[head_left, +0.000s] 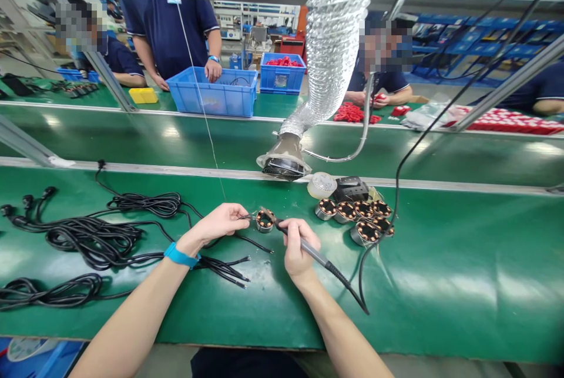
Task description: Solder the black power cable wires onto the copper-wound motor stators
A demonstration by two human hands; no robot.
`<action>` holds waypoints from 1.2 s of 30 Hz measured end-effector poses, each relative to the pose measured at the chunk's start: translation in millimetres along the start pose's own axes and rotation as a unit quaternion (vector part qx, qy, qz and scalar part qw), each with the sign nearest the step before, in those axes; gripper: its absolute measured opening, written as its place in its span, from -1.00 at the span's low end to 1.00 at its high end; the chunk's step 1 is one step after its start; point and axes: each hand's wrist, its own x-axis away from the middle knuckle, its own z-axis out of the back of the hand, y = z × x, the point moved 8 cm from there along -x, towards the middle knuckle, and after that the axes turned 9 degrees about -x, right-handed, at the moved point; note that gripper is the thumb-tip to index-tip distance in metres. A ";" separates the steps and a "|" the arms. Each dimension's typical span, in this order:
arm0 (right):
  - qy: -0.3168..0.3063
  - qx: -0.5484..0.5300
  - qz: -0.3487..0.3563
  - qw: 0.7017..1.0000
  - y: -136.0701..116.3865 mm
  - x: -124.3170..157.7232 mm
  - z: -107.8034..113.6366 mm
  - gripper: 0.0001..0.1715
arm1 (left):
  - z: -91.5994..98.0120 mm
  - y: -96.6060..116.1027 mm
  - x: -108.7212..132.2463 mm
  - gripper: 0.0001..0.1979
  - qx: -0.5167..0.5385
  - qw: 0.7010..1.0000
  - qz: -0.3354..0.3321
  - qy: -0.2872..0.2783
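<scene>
My right hand [299, 246] is closed around the grey handle of a soldering iron [314, 253], its tip at the top of a motor stator [265, 222] with copper windings. On the stator's left side, my left hand [224, 220] pinches the end of a black cable [245, 217]. A thin solder wire [207, 125] hangs down from above, its lower end near my left fingers. Several more stators [365, 231] stand grouped to the right. Stripped ends of other black cables [229, 271] lie just below my left hand.
Coiled black power cables [92, 240] cover the left of the green bench [440, 295]. A fume extraction hose [337, 31] hangs above the work. A round translucent container [321, 185] stands behind the stators. Co-workers sit and stand across, near a blue bin [211, 99].
</scene>
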 end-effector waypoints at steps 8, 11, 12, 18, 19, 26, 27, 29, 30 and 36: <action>0.003 -0.005 0.005 1.000 -4.0 -1.3 0.7 -0.64 | 5.3 -5.6 -7.4 -0.67 -0.011 0.998 0.004 0.066; 0.002 -0.001 0.003 1.000 -3.4 -1.1 0.4 -0.63 | 5.1 -8.3 -9.9 -0.63 -0.015 0.995 0.012 0.094; 0.000 0.001 0.002 1.000 -2.8 -1.0 0.3 -0.63 | 4.9 -9.8 -10.7 -0.62 -0.014 0.995 0.014 0.101; -0.003 0.003 0.005 1.000 0.0 -0.6 0.5 -0.63 | 3.6 -13.1 -12.9 -0.63 -0.003 0.993 0.006 0.117; -0.003 0.003 0.006 1.000 0.4 -0.6 0.4 -0.63 | 3.4 -12.4 -12.7 -0.63 -0.001 0.993 0.005 0.119; -0.007 0.027 0.027 0.999 -5.2 -0.8 -1.8 -0.63 | 0.3 -11.9 -12.0 -0.55 0.018 0.993 0.040 0.114; -0.009 0.034 0.039 0.999 -8.4 -1.0 -2.6 -0.63 | -0.4 -13.0 -12.3 -0.53 0.025 0.993 0.044 0.109; -0.013 0.048 0.073 0.996 -16.4 -1.6 -4.1 -0.65 | -0.9 -15.8 -12.7 -0.47 0.033 0.993 0.051 0.102; -0.013 0.053 0.094 0.994 -20.9 -2.2 -4.0 -0.66 | -0.9 -16.8 -13.0 -0.45 0.034 0.993 0.052 0.100; 0.021 0.109 0.203 0.973 -51.3 -8.6 19.7 -0.74 | 6.8 -12.8 -21.3 -0.42 0.013 0.994 0.036 0.107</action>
